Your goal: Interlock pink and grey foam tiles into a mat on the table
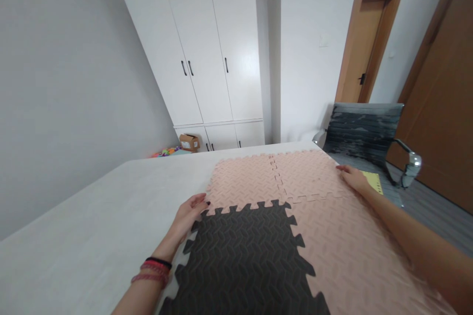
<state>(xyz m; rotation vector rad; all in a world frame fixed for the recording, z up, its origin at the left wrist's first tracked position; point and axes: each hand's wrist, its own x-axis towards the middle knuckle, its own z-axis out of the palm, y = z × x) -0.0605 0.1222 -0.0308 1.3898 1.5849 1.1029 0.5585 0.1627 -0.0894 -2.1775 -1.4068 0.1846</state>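
A mat of interlocking foam tiles lies on a white surface. The dark grey foam tile [246, 261] is nearest me, with pink foam tiles [240, 179] beyond it and along its right side. Its toothed edges meet the pink ones. At the far corner of the dark tile, my left hand [192, 211] is closed on the left edge of the mat, thumb and fingers together. Over on the opposite side, my right hand [354, 178] is closed at the outer edge of the far-right pink tile [306, 172], its fingertips partly hidden.
The white tabletop [92, 221] stretches left of the mat. A dark office chair [364, 130] stands at the right, with a yellow sheet [373, 181] on its seat. Behind are a white wardrobe [207, 49], a cardboard box [189, 142] and a wooden door [362, 49].
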